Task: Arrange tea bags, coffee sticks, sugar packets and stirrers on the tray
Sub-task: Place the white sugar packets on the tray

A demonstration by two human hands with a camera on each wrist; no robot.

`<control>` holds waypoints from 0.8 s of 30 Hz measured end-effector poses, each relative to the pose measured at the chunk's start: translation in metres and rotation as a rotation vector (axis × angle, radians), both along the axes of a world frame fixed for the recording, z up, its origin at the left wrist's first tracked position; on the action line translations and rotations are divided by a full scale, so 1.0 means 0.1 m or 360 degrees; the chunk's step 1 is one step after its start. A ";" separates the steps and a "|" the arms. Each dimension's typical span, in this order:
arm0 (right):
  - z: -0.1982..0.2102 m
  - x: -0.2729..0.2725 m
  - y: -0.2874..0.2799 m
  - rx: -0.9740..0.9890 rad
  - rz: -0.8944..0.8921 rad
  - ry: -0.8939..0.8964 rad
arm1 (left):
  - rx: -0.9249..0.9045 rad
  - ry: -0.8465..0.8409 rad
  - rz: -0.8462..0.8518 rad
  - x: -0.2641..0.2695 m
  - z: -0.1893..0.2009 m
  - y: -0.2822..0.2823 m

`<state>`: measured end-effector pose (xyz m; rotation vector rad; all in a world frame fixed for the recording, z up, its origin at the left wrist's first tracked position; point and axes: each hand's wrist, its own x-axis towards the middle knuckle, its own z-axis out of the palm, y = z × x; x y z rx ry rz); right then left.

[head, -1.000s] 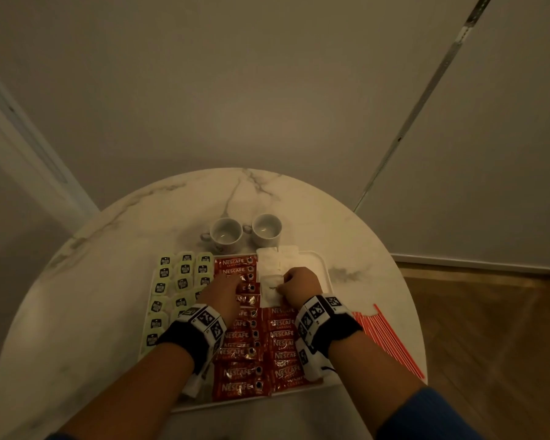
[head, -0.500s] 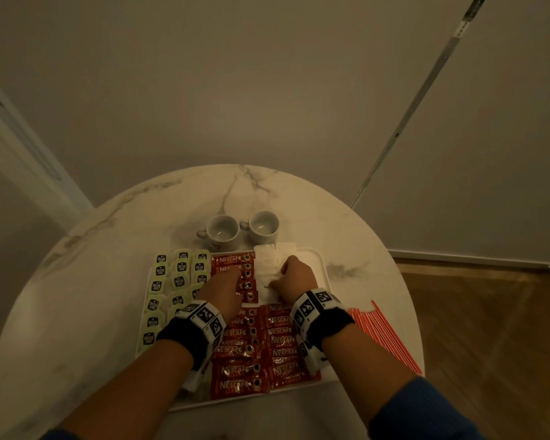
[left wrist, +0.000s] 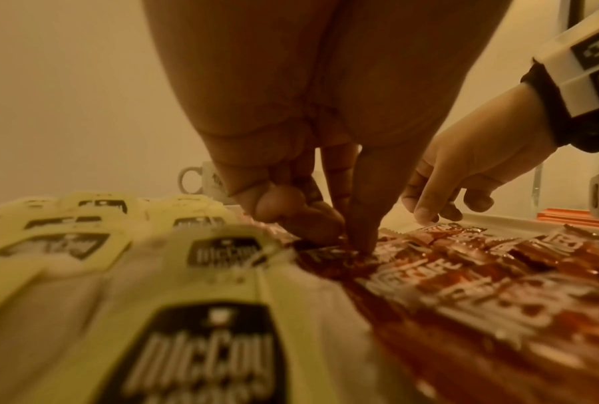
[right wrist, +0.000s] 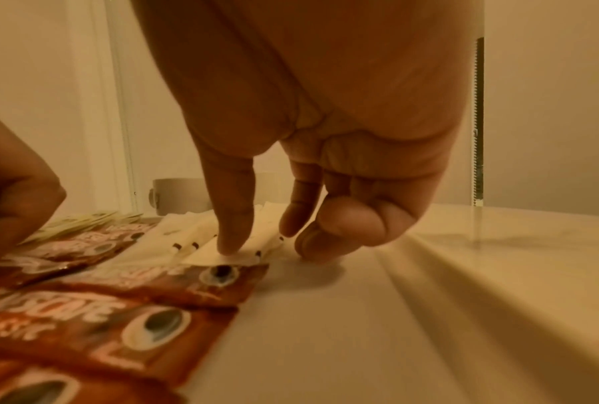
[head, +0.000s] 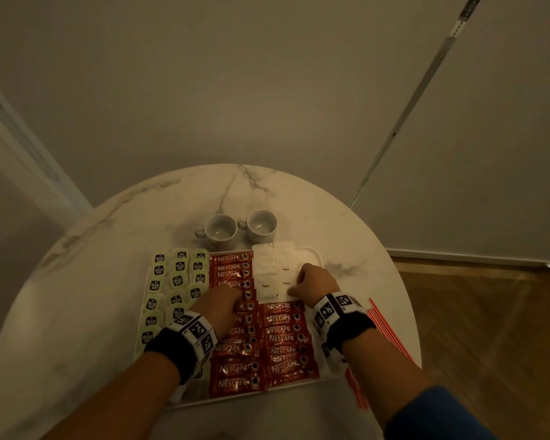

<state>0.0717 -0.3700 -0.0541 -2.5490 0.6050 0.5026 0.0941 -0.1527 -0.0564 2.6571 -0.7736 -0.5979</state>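
A white tray holds yellow tea bags on its left, red coffee sticks in two middle columns and white sugar packets at the back right. My left hand is down on the left coffee column, its thumb and curled fingers pinching a coffee stick. My right hand is at the right edge of the sugar packets. Its thumb presses a sugar packet's near corner, index tip beside it, other fingers curled on the bare tray.
Two white cups stand on the round marble table just behind the tray. Red stirrers lie on the table to the tray's right, near the table edge. Walls stand close behind; wooden floor is at the right.
My right hand has slid a little to the right, uncovering more of the sugar packets. My left hand stays on the coffee sticks.
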 end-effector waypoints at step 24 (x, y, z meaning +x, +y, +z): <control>0.06 0.06 -0.04 -0.0048 -0.0021 -0.0032 | -0.0143 -0.0221 -0.0122 -0.07 0.02 -0.34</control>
